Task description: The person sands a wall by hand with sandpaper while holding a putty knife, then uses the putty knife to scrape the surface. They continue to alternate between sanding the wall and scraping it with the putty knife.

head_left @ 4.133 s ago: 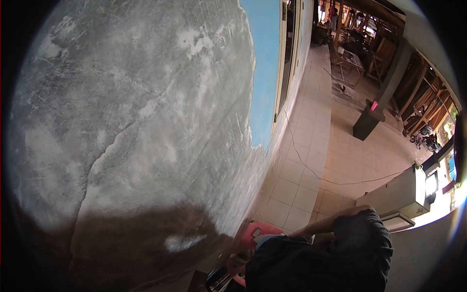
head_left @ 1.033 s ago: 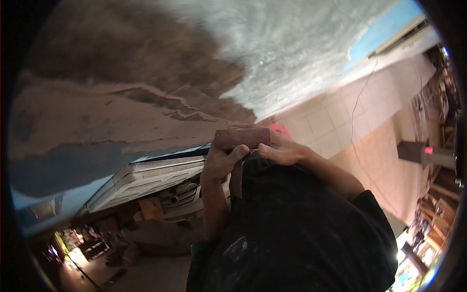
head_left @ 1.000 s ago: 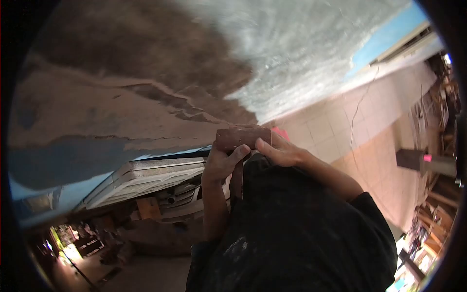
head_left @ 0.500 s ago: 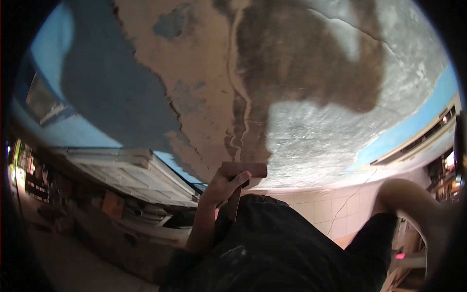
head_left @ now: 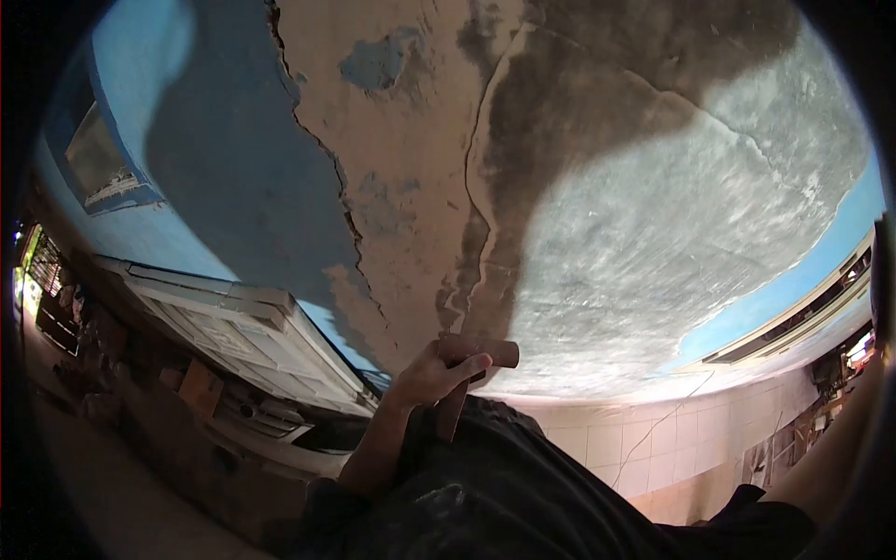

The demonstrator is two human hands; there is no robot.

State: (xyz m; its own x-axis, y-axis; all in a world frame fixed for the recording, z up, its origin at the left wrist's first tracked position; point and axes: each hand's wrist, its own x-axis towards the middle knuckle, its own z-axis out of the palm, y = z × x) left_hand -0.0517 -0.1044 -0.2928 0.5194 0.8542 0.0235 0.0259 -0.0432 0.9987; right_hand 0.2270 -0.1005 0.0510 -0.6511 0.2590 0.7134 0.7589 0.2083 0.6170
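Observation:
My left hand [head_left: 431,375] is closed around a block wrapped in reddish-brown sandpaper [head_left: 498,353], thumb pressed along its side. A strip of the sandpaper [head_left: 452,418] hangs down below the fingers, in front of my dark shirt. Beyond the block rises a wall with bare plaster [head_left: 411,140], a crack running down it and patches of flaking paint. My right arm [head_left: 845,448] reaches up along the right edge, its hand out of view.
Blue paint [head_left: 238,168] covers the wall's left part, and a grey smoothed area [head_left: 635,252] its right. A white panelled door [head_left: 233,322] stands at left, near a cardboard box [head_left: 200,388]. White tiles [head_left: 597,443] lie low at right, crossed by a thin wire.
My view has tilted and shifted, so the wall sits lower and further right. My right arm has swung up from its bent pose. The left hand keeps its hold on the sandpaper block.

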